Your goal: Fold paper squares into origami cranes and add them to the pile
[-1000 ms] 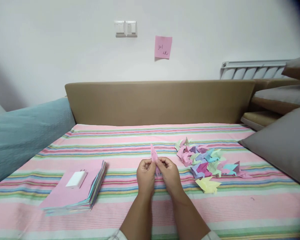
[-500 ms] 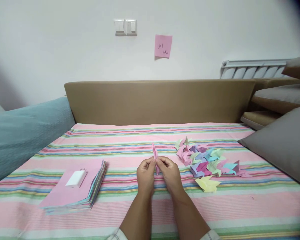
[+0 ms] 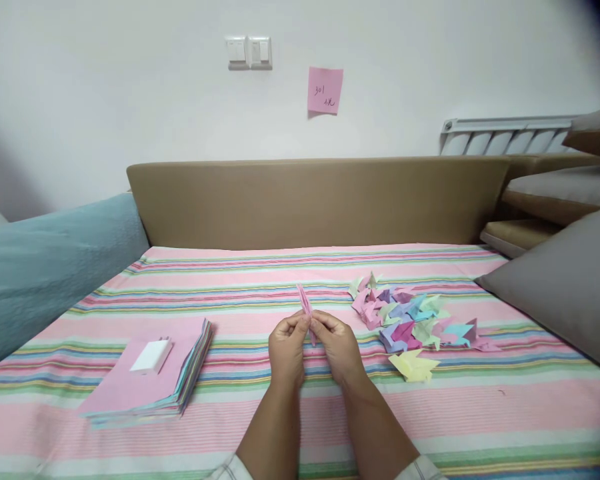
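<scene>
Taking the hands as the centre of a clock with 12 pointing away from the person, the left hand [image 3: 287, 347] and the right hand [image 3: 336, 340] meet above a striped cover [image 3: 230, 433]. Both have a closed grip on one slim pink folded paper [image 3: 305, 300], pinched between thumbs and fingers; its layered upper end points towards 11 o'clock, and a short tip shows below the fingertips.

Between 8 and 9 o'clock lies a stack of coloured sheets [image 3: 125, 390], pink on top, with a white plug adapter [image 3: 151, 356] resting on it. Towards 3 o'clock, a loose cluster of folded papers [image 3: 405, 313] in pink, purple, blue and green spreads over the cover. A yellow folded paper [image 3: 414, 366] sits at 4 o'clock, just on the near side of that cluster.

A brown backrest [image 3: 320, 203] stands at 12 o'clock, with a handwritten pink note [image 3: 325, 91] on the wall above it and light switches [image 3: 249, 53] nearer 11. A grey cushion [image 3: 565, 287] leans at 3 o'clock, beyond the cluster.
</scene>
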